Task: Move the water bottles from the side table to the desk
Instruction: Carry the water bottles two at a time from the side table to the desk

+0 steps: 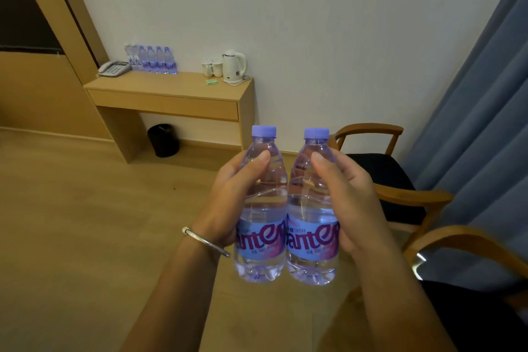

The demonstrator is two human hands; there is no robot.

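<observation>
I carry two clear water bottles with purple caps and purple labels, upright and side by side in front of me. My left hand (228,197) grips the left bottle (261,240) round its body. My right hand (347,197) grips the right bottle (311,243) the same way. Ahead, against the wall, stands the wooden desk (171,96). Several more bottles (155,61) of the same kind stand in a row at its back left.
On the desk also sit a telephone (113,68), two cups (213,67), a white kettle (234,68) and a small green item (211,82). A black bin (163,140) stands under it. Wooden armchairs (380,168) and a blue curtain (471,128) fill the right side.
</observation>
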